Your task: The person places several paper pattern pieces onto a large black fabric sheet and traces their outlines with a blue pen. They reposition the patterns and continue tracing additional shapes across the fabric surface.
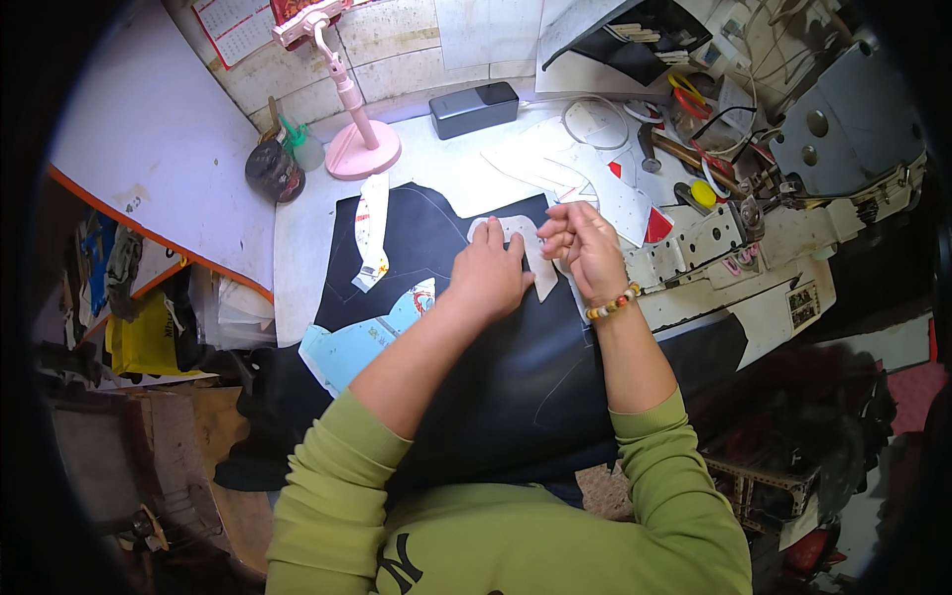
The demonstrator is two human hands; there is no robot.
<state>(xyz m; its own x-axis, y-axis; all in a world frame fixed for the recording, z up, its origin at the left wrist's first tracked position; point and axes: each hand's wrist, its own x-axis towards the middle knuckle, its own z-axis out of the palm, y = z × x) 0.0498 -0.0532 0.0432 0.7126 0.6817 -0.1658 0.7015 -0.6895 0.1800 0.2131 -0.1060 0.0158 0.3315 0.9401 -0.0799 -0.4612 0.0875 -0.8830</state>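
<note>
A black leather-like sheet (476,377) covers the near part of the work table, with thin pale outlines drawn on it. My left hand (491,273) lies with spread fingers on a small pale, curved pattern piece (543,282) on that sheet. Beside its right edge, my right hand (587,253) is raised with fingers curled in a pinch; whatever may be between them is too small to make out. To the left of my hands, a light blue pattern piece (349,349) and a narrow white one (371,230) rest on the sheet.
At the back stand a pink phone stand (363,149) and a dark grey box (474,111). A dark jar (275,171) and a green-topped bottle (303,147) are at left. Tools, including a hammer (649,149), lie right, near a sewing machine (843,129).
</note>
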